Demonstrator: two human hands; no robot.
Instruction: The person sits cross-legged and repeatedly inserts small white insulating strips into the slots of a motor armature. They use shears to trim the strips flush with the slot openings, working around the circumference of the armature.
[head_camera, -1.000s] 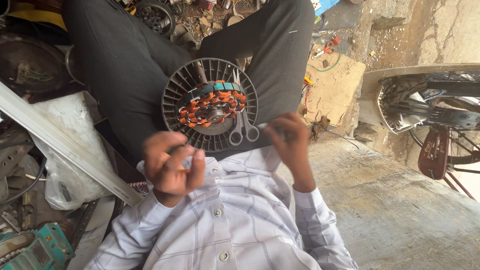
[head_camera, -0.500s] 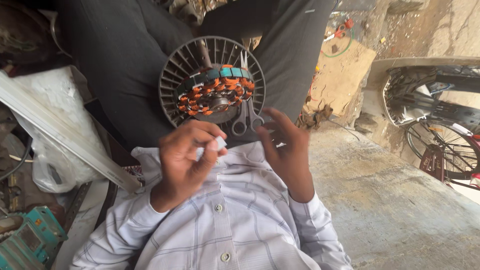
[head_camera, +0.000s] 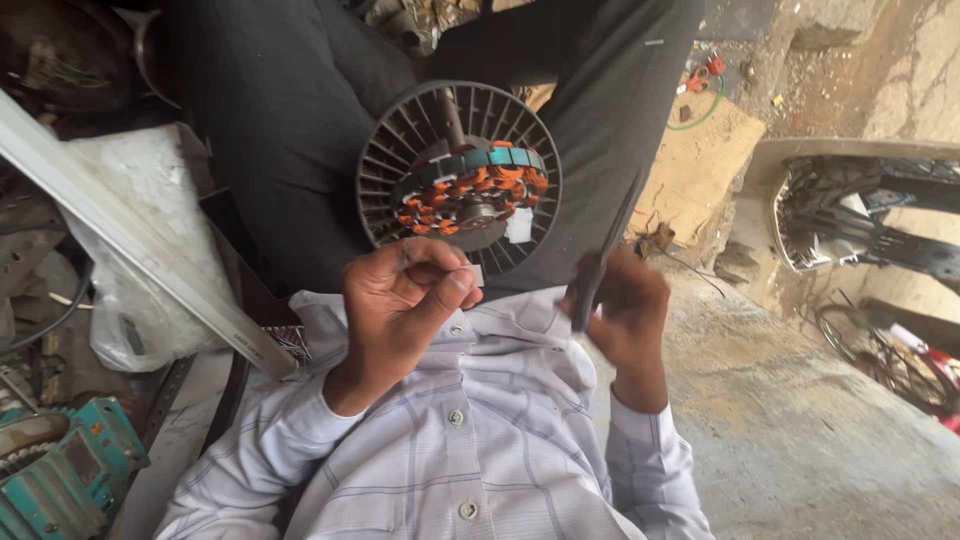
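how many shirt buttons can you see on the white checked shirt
3. One button sits just below the left hand, one at mid-chest, and one near the bottom edge of the view. More may be hidden under the hands or out of view.

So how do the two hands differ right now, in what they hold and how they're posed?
The left hand is curled into a loose fist, fingertips pinched around something small and white that is too small to make out; the right hand grips a long dark tool, likely scissors, blurred. The left hand sits just below the fan motor; the right hand is off to its side. Both are raised above the striped shirt.
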